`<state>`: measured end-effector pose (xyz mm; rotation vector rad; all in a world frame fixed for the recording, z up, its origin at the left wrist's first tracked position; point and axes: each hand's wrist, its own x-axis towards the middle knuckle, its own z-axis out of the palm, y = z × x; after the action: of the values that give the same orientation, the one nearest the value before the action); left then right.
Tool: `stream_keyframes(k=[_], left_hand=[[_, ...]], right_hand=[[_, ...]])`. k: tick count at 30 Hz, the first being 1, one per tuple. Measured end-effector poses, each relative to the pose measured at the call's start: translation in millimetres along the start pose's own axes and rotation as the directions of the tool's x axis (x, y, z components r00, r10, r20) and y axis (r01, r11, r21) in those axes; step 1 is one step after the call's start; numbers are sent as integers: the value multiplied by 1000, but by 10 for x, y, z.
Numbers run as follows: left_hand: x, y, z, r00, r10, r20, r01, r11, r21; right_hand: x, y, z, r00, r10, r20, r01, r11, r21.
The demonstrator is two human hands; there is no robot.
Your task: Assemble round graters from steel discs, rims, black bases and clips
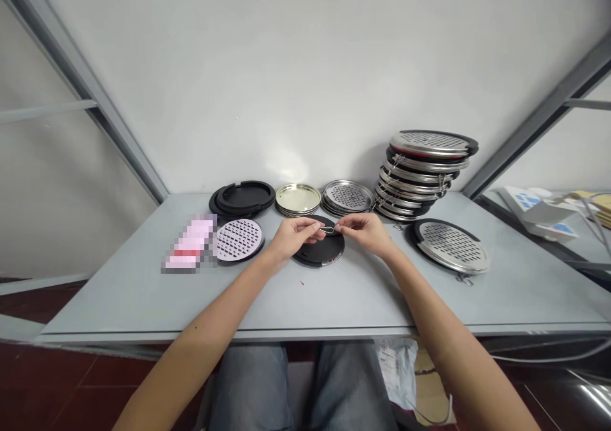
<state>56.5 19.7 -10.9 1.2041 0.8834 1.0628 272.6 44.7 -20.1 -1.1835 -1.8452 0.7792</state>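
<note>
A small bent wire clip (327,230) is held between my two hands over the middle of the table. My left hand (299,235) pinches its left end, fingers closed. On the other side, my right hand (365,232) has thumb and forefinger closed at the clip's right end. Just below both hands lies a black round disc (321,251) with a raised rim, partly hidden by my fingers. Left of it sits a perforated round plate (238,239) on a dark piece.
Along the wall stand black rings (245,195), gold-coloured lids (298,198), perforated metal discs (348,197) and a tall leaning stack of black-edged discs (420,176). A black-rimmed perforated disc (451,246) lies at right, a blurred pink item (191,243) at left, on the grey table (191,303).
</note>
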Motion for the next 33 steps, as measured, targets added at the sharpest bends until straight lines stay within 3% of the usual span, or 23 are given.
stream_keyframes(k=[12, 20, 28, 33], left_hand=[[-17, -36, 5, 998, -5, 60, 1, 998, 67], [-24, -16, 19, 996, -4, 85, -3, 996, 85], [-23, -30, 12, 996, -4, 93, -5, 995, 101], [-18, -37, 14, 999, -9, 48, 5, 997, 76]], right_hand=[[-13, -26, 107, 995, 37, 97, -52, 986, 159], [-4, 14, 108, 995, 20, 95, -40, 978, 205], [-21, -9, 127, 999, -7, -43, 14, 985, 170], [-33, -40, 109, 1000, -8, -1, 8, 977, 212]])
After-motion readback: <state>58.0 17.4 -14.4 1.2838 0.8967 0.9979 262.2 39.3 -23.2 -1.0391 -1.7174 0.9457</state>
